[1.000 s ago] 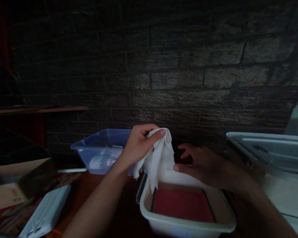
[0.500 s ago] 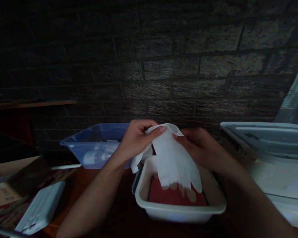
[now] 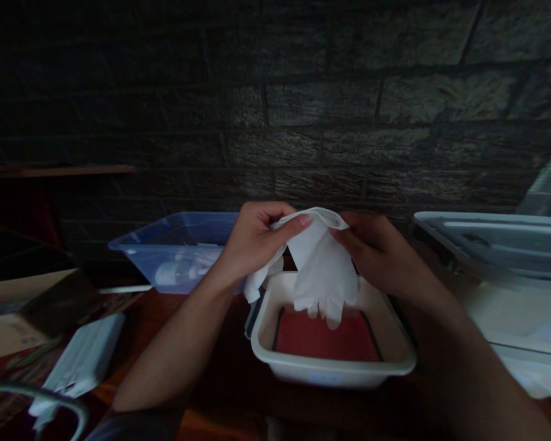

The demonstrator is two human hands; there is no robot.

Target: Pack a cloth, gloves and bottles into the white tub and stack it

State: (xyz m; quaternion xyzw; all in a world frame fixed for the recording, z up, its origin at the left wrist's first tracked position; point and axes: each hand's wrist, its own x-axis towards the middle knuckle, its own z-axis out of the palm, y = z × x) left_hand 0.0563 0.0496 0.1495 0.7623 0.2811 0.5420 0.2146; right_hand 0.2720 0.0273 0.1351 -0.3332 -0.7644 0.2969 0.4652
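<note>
A thin white glove (image 3: 324, 275) hangs from both hands with its fingers pointing down. My left hand (image 3: 264, 236) pinches the cuff edge, thumb on top. Another piece of white glove material (image 3: 259, 278) dangles below that hand. On the other side of the cuff, my right hand (image 3: 370, 245) grips the rim; its fingertips are partly hidden behind the glove. Under the glove stands a cream-coloured plastic tub (image 3: 335, 365) with a red textured sheet (image 3: 324, 337) on its bottom.
A clear blue bin (image 3: 179, 245) holding a bottle (image 3: 174, 272) stands at back left. A cardboard box (image 3: 13, 331) and a pale plastic case (image 3: 82, 349) lie at left. Lidded storage containers (image 3: 514, 312) stand at right. A dark brick wall (image 3: 275, 110) rises behind.
The glove's hanging fingers have swung and drawn up, now closer to the tub's far side. Both hands still hold the cuff. The whole view has shifted slightly.
</note>
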